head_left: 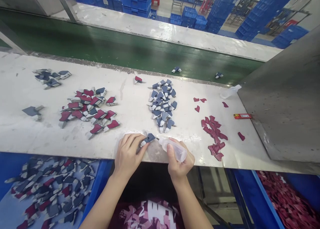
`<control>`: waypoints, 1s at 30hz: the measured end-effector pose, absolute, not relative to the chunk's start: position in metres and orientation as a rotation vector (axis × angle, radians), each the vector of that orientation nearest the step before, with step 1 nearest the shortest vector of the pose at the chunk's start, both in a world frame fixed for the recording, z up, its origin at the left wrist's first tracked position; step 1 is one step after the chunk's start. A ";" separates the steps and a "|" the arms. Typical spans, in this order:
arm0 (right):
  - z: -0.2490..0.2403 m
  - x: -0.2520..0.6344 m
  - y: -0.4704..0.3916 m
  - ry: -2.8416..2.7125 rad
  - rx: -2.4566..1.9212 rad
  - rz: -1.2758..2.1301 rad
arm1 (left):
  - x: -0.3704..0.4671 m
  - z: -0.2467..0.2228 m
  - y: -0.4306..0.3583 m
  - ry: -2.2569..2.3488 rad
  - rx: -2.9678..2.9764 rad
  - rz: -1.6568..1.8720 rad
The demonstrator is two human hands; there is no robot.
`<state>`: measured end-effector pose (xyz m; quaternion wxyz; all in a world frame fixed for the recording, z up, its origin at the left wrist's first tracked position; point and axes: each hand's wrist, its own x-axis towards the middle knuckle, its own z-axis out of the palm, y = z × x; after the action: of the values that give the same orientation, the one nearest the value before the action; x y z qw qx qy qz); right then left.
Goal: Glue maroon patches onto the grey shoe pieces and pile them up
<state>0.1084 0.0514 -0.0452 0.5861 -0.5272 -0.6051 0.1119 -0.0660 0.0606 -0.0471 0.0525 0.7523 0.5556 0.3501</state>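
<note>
My left hand [130,153] pinches a small blue-and-white part [148,139] near the table's front edge. Wrapped in my right hand [180,160] is a translucent squeeze bottle [177,149], its thin dark tip pointing left at the blue part. Behind the hands lies a pile of blue-and-white parts [163,103]. Left of it are parts with red tops [86,109], mixed with some blue ones. Flat red pieces [215,130] are spread to the right of my right hand.
A green conveyor [112,50] runs behind the white table [130,113], with two parts on it. Another bottle [230,92] and a red-yellow item [242,116] lie near a metal box [285,98]. Blue bins [105,175] [268,199] stand below, left and right.
</note>
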 end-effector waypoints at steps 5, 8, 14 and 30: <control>-0.046 0.110 0.050 -1.345 -1.239 0.281 | -0.065 -0.047 0.061 1.708 2.288 1.054; -0.045 0.109 0.050 -1.344 -1.235 0.304 | -0.065 -0.047 0.061 1.710 2.295 1.059; -0.041 0.106 0.052 -1.424 -1.204 0.361 | -0.065 -0.045 0.060 1.713 2.278 1.033; -0.037 0.097 0.055 -1.466 -1.181 0.391 | -0.066 -0.047 0.060 1.714 2.250 1.031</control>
<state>0.0969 0.0554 -0.0365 0.5725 -0.5035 -0.6252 0.1666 -0.0664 0.0598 -0.0472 0.0656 0.7457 0.5681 0.3419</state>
